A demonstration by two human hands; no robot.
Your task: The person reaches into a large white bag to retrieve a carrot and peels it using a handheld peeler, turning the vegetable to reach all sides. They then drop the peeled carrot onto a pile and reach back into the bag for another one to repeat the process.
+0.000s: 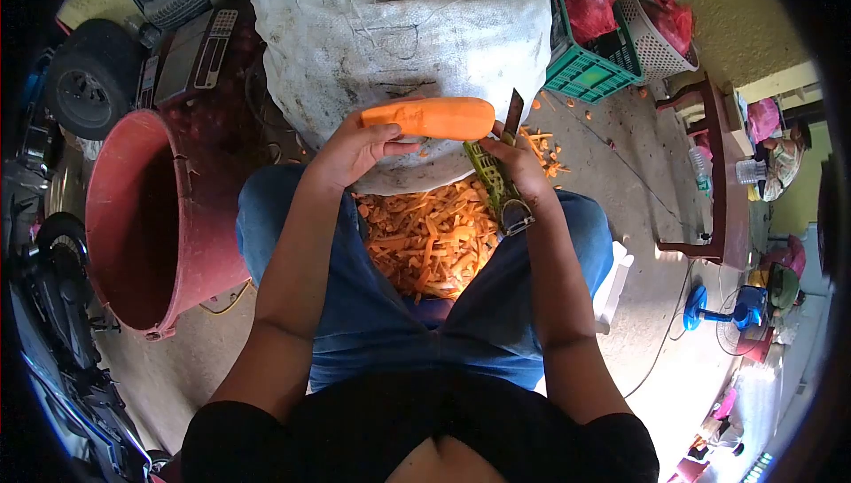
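The carrot (443, 118) lies crosswise just above the middle of the frame, in front of the white sack (408, 31). The left hand (359, 148) grasps its left end, with the thumb along the near side. The right hand (523, 168) grips a bladed tool with a green patterned handle (490, 173), its dark blade (513, 112) pointing up beside the carrot's right end; whether those fingertips also touch the carrot, I cannot tell.

For good control, the left hand seems best kept at its end, fingers tucked behind the edge's path, and the carrot turned a little between strokes. Light, even strokes away from the left hand should suit this smooth, rounded surface; the uneven patch near the left thumb probably wants a gentler pass. A damp carrot could slip, so a firm grip matters. Holding it over the orange peelings (434, 239), lower centre, would keep scraps together.
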